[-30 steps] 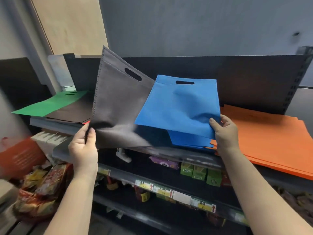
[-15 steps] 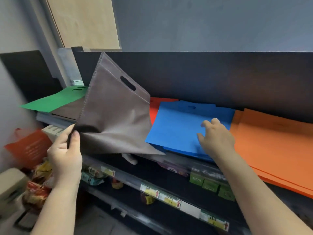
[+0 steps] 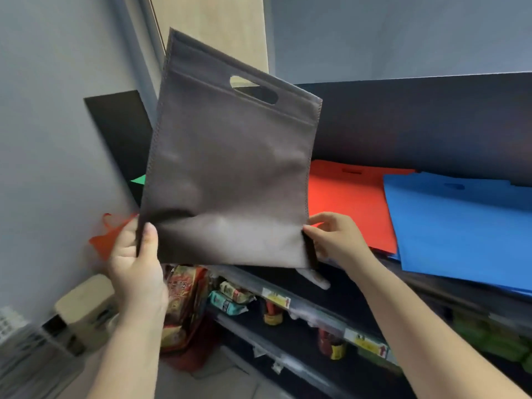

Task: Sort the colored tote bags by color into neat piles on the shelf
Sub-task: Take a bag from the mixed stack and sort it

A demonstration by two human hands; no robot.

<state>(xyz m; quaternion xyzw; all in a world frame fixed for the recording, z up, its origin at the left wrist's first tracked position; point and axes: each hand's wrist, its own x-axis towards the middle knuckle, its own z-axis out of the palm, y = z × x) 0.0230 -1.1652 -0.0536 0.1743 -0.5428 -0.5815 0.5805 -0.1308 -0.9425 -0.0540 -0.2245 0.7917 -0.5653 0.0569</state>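
shelf (image 3: 431, 116): blue pile (image 3: 460, 226) at 3 o'clock, now let go, red pile (image 3: 348, 203) beside it | brown bag (image 3: 230, 168): raised upright at centre, off shelf | right hand (image 3: 339, 240): moved off blue, fingers pinch brown's lower right corner | left hand (image 3: 135, 260): fingers grip lower left edge | next, likely: lay brown on its pile at 9 o'clock, hidden behind bag

Brown tote bag (image 3: 230, 174) upright, handle-hole up, above shelf.

Two bare forearms reach up from the bottom of the frame, no sleeves, watches or bracelets visible on either wrist. The left hand (image 3: 135, 263) and right hand (image 3: 336, 240) are ungloved and ringless, with short, unpainted fingernails.
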